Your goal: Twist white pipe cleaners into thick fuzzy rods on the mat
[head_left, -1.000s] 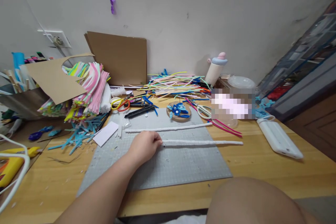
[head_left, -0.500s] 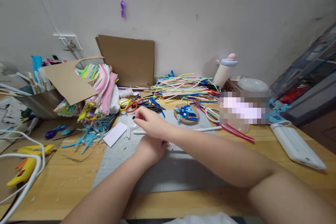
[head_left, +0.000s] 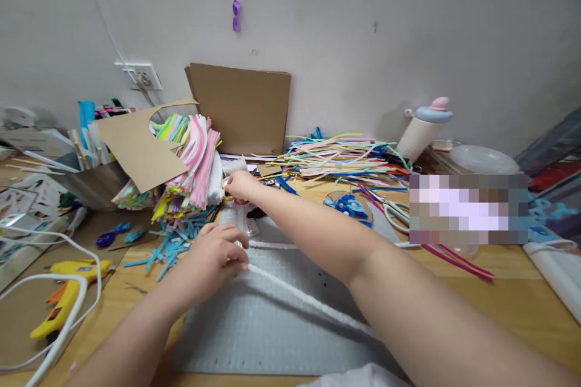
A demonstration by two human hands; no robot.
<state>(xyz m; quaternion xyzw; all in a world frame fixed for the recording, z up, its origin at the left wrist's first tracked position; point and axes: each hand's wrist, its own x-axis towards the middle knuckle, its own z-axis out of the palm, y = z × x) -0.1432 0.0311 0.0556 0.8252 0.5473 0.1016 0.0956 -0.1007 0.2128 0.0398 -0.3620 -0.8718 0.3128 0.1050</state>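
My left hand [head_left: 216,255] rests on the grey cutting mat [head_left: 254,332] with its fingers pinched on the end of a white pipe cleaner [head_left: 308,301], which runs off to the lower right. A second white pipe cleaner [head_left: 272,245] lies just beyond it. My right hand [head_left: 238,184] reaches across to the far left of the mat, fingers curled at the yellow and orange scissor handles [head_left: 230,196] beside a stack of coloured pipe cleaners [head_left: 190,163]. What its fingers grip is hidden.
Loose pipe cleaners [head_left: 336,157] pile at the back. A wooden disc with blue pieces [head_left: 347,204], white scissors [head_left: 394,211], a bottle [head_left: 424,127], cardboard [head_left: 240,106], a yellow glue gun [head_left: 68,296] with white cable and a white box [head_left: 558,272] surround the mat.
My right arm came in from the lower right and reached across to the scissors at the back left. My left hand stayed on the white pipe cleaner, which now lies slanted.
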